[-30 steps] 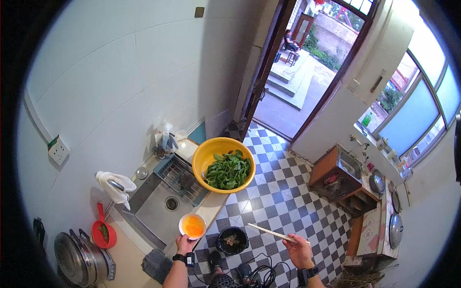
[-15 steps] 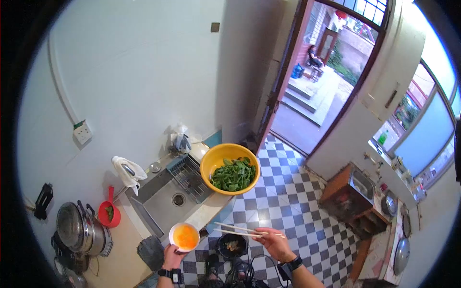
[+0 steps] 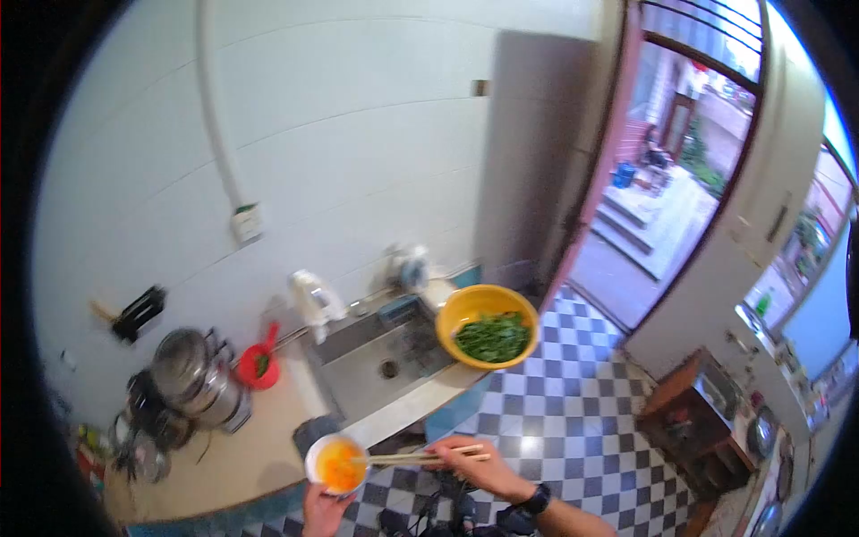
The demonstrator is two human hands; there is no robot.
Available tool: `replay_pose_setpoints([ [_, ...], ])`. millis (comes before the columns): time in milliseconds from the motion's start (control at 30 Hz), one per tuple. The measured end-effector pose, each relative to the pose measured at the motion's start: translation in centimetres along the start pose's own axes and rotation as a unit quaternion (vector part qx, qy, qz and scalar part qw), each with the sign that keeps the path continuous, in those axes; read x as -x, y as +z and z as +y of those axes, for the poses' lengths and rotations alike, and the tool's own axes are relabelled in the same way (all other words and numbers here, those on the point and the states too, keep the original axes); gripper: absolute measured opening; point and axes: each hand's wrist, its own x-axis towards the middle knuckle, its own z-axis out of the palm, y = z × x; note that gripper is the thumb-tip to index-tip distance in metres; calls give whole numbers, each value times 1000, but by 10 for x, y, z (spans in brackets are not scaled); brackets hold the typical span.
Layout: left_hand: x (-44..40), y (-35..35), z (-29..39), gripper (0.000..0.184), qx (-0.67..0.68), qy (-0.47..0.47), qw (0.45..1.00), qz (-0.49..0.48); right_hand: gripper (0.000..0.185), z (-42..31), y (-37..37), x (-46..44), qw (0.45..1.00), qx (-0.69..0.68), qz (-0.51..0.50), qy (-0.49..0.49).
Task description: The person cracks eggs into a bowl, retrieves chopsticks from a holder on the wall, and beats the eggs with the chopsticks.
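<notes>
My left hand is closed on a small white bowl at its lower rim, in front of the counter's edge. Orange-yellow beaten egg lies in the bowl. My right hand, fingers pinched, holds a pair of chopsticks nearly level. Their tips reach over the rim to the egg on the bowl's right side. Just behind the bowl a dark grey cloth lies on the counter, partly hidden.
A yellow basin of green leaves stands at the right of the steel sink. On the counter are a red ladle and a steel pot. A doorway opens beyond the checkered floor.
My right hand has moved left, bringing the chopsticks from beside the bowl to the egg. The view has turned left, so the sink and basin appear further right.
</notes>
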Motion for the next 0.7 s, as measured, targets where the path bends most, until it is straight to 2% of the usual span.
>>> replay_pose_setpoints([
  [100,15,-18,19,59,25,1,999,28,31,-5,32,-5,989,137,7,-52],
  [133,22,-16,29,57,14,19,999,26,31,-7,50,-5,989,143,-21,-37],
  [200,35,-9,54,57,-6,42,999,12,31,-23,77,-5,998,56,19,-18],
  [300,47,-22,67,57,-2,48,999,6,34,-23,110,-5,999,19,31,-18],
  [367,48,-30,81,57,-3,52,999,6,35,-16,129,-11,998,29,38,-38],
  [467,56,-44,85,56,24,52,998,2,39,-1,150,-9,991,119,46,-34],
  [567,61,-51,93,56,18,54,998,-23,37,-4,176,0,990,91,98,-41],
  [700,68,-42,97,54,10,35,999,-35,37,-2,180,3,978,203,53,3],
])
